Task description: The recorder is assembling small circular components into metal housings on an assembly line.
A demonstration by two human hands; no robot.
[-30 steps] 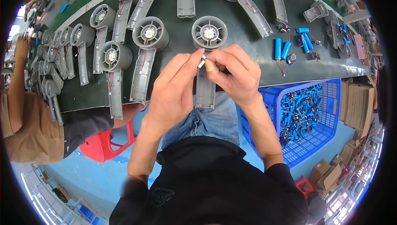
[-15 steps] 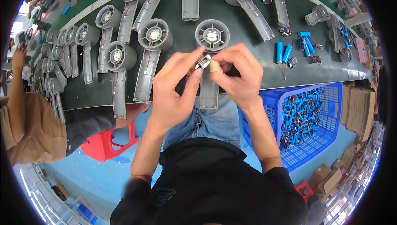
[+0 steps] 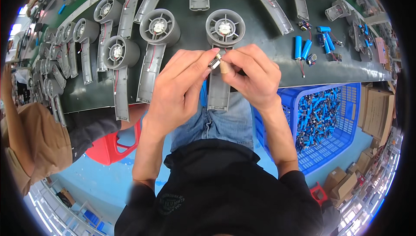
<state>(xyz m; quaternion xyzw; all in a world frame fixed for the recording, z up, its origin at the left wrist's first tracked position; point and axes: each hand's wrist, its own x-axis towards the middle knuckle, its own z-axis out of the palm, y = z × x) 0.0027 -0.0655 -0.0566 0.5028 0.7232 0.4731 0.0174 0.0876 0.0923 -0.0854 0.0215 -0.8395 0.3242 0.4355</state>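
Note:
A small circuit board (image 3: pixel 214 62) with a white part is pinched in the fingertips of my left hand (image 3: pixel 180 86). My right hand (image 3: pixel 255 77) is closed against the board's other side, with a tan covering on its thumb. Whatever its fingertips hold is hidden. Directly under both hands lies a grey fan housing (image 3: pixel 225 28) with a round ribbed end and an open trough handle (image 3: pixel 218 95) pointing toward me. Beside that handle, partly behind my left hand, shows a blue cylindrical battery (image 3: pixel 203 93).
More grey fan housings (image 3: pixel 160 27) stand along the table's left and far side. Loose blue batteries (image 3: pixel 298 47) with small boards lie on the right. Below the right table edge is a blue crate (image 3: pixel 351 106) full of them. Another person (image 3: pixel 39 136) sits at the left beside a red stool (image 3: pixel 113 142).
My hands have drawn closer around the board, and the board has tilted more upright. A blue battery now shows below my left hand. The whole view has shifted slightly.

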